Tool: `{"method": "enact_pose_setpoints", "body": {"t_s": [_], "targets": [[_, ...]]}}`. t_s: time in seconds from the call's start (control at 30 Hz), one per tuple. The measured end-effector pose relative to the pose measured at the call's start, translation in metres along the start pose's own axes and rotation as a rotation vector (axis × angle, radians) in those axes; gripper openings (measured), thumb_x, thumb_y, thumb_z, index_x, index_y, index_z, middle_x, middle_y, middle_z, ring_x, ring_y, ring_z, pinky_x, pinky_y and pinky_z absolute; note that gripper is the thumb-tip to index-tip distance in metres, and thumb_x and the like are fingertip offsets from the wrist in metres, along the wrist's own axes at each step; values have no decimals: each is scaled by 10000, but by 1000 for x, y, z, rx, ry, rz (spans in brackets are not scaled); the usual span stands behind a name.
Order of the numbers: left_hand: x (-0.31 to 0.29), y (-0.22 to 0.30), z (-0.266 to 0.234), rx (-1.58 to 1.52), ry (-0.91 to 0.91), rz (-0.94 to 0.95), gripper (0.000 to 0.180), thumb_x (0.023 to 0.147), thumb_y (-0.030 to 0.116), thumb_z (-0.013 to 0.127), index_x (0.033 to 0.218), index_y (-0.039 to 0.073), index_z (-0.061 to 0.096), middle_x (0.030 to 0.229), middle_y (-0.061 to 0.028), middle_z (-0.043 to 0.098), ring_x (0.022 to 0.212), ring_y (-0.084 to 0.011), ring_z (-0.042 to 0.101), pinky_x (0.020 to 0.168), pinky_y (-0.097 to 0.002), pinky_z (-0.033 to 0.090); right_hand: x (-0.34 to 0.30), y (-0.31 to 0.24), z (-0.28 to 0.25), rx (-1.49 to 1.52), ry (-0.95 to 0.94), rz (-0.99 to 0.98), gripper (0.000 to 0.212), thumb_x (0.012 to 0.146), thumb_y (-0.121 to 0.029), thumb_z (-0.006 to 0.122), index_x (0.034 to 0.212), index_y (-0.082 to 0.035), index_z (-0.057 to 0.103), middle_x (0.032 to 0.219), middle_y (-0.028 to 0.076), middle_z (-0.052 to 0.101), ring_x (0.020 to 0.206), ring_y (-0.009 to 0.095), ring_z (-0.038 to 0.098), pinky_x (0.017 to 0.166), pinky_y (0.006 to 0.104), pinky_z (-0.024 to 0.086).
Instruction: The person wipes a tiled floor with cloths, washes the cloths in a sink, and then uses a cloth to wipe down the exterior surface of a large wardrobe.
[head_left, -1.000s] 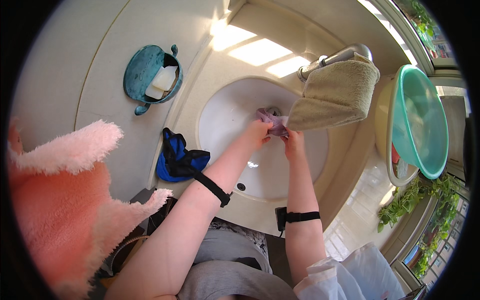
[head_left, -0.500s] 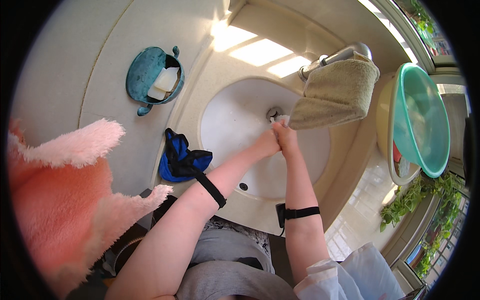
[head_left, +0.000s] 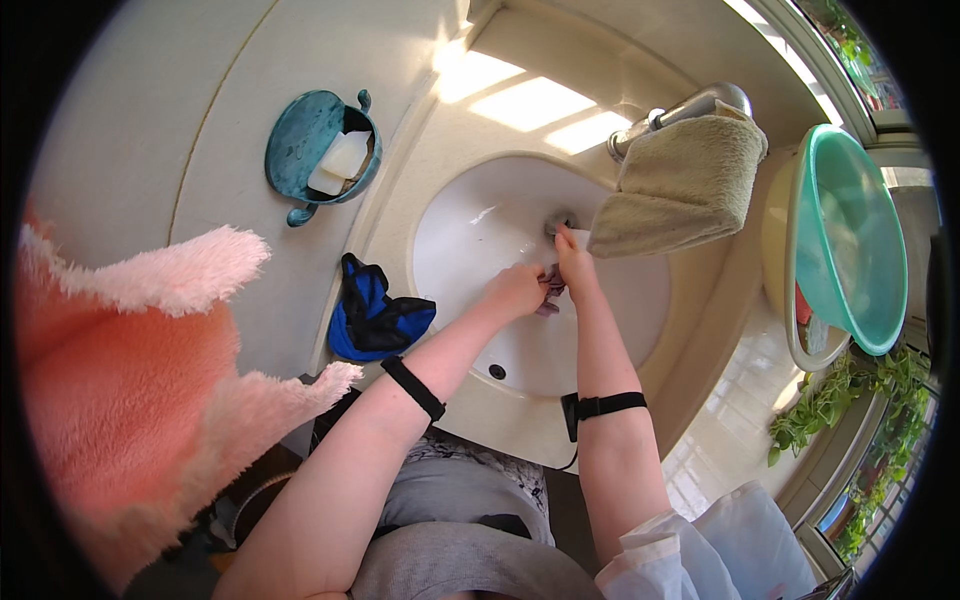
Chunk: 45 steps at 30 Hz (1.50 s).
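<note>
Cloth (head_left: 552,284) over the sink (head_left: 465,240), soap dish (head_left: 298,145) left, towel (head_left: 685,185) over faucet (head_left: 632,135), basins (head_left: 872,235) right.

The left hand (head_left: 517,290) and right hand (head_left: 573,265) are blocking the washbasin (head_left: 465,225) centrally; a towel (head_left: 690,180) is screening its far right; the far left is lying open.

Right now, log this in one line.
Left hand: gripping purple cloth | Right hand: beside cloth, over white basin | Rest: towel over faucet, soap in teal dish

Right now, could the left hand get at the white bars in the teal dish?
Probably yes: nothing covers or blocks the white bars in the teal dish, though the left hand holds purple cloth.
</note>
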<state>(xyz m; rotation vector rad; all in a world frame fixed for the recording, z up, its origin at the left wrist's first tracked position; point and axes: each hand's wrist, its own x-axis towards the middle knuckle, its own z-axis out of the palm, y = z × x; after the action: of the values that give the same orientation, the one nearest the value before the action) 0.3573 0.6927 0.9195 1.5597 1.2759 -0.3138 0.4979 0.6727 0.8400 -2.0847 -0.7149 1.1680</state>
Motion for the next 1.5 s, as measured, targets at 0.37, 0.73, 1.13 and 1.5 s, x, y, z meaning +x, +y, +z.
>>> {"method": "enact_pose_setpoints", "body": {"t_s": [0.37,0.73,1.13,1.5], "targets": [[-11,-14,0,132,187,95,222,865,190,603,1049,208,727,1282,-76,488,1167,-269,486,904,-378,465,13,21,-18,955,79,271,320,895,-313,599,1158,-138,552,1065,18,602,958,149,558,829,339,441],[25,-24,9,-1246,-3,-148,231,962,171,477,1128,101,623,972,-60,646,884,-229,635,782,-389,506,-21,-14,-14,456,-128,333,372,882,-340,640,1148,-81,615,1045,4,636,856,120,587,728,264,452],[73,-5,55,-861,843,-237,288,964,291,507,1154,91,589,977,-15,649,886,-121,595,806,-308,461,-31,-46,-15,824,249,-79,210,812,-127,683,987,-12,661,839,31,631,754,98,557,641,243,418],[43,16,25,-1476,-104,6,356,1019,343,358,1235,92,489,1157,-35,600,975,-170,598,841,-362,486,-22,-20,-45,547,27,108,272,838,-286,650,977,-53,661,859,24,653,756,112,593,627,253,439]]}}
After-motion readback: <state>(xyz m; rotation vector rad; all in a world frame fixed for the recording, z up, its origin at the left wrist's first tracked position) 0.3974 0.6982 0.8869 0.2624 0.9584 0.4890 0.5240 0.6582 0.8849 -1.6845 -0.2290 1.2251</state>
